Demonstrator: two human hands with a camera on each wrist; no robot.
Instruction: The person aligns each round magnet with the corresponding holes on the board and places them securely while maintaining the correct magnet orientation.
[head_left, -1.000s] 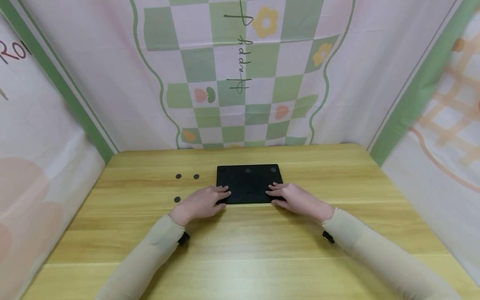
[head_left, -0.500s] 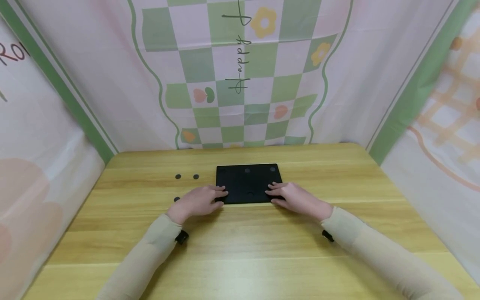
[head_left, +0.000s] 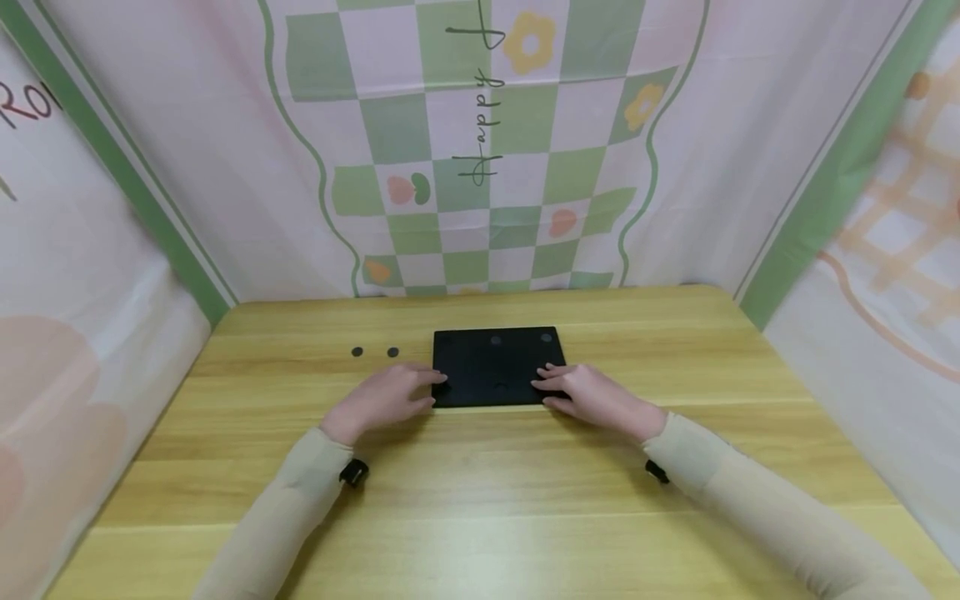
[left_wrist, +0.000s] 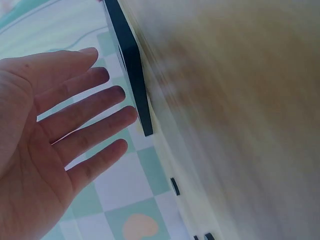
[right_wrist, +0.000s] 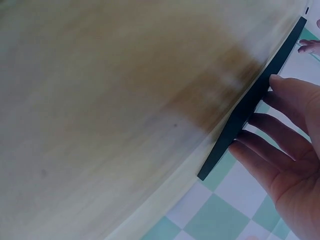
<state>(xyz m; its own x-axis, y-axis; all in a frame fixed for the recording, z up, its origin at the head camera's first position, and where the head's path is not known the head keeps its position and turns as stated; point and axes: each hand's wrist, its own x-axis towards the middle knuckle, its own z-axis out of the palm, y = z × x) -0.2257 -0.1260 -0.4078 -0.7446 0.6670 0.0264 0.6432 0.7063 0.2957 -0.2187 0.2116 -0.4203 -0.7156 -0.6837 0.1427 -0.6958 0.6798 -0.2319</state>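
Observation:
A flat black rectangular board (head_left: 491,367) lies on the wooden table in the head view, with round spots near its far edge and a curved mark near its front. My right hand (head_left: 592,396) rests on its right end; in the right wrist view the fingertips and thumb touch the board (right_wrist: 245,107). My left hand (head_left: 386,396) hovers by the board's left edge, fingers spread and extended. In the left wrist view this left hand (left_wrist: 65,115) holds nothing, fingertips close to the slab's side. Two small dark discs (head_left: 393,352) lie to the left.
The wooden table (head_left: 480,508) reaches back to a checked green and white curtain (head_left: 487,192). More curtains hang at both sides. In the left wrist view a small dark disc (left_wrist: 175,186) lies on the table past the board's end.
My left hand has drawn back leftward from the board's left end, and it now covers the front disc that showed earlier. The right hand and the board stay put.

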